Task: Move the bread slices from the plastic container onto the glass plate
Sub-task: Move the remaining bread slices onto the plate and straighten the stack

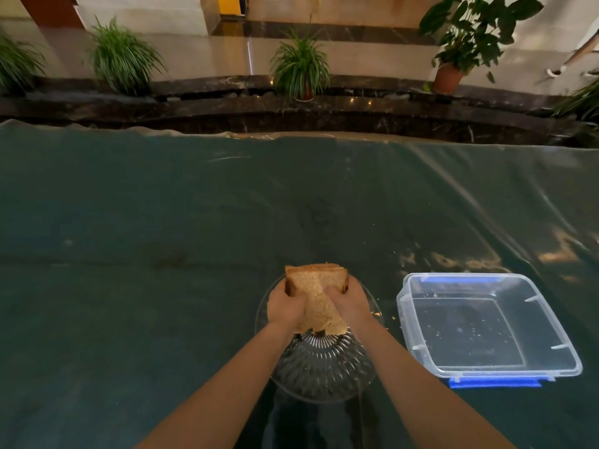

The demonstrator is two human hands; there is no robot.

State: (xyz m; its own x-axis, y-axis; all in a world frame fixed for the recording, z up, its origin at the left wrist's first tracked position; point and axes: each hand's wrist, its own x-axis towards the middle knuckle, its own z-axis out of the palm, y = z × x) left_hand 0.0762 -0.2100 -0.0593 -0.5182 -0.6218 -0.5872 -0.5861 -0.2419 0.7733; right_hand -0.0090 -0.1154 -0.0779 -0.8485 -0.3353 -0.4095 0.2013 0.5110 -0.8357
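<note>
A stack of brown bread slices (316, 296) is held between both hands above the ribbed glass plate (324, 367). My left hand (283, 304) grips the stack's left side and my right hand (350, 301) grips its right side. The nearest slice droops toward me over the plate's middle. The clear plastic container (486, 322) with blue clips stands to the right of the plate and holds only crumbs. The far part of the plate is hidden behind my hands and the bread.
The table wears a dark green cover (162, 238) under clear plastic film. Crumbs (377, 314) lie between plate and container. Beyond the far table edge runs a dark stone ledge (227, 105) with potted plants (299, 66).
</note>
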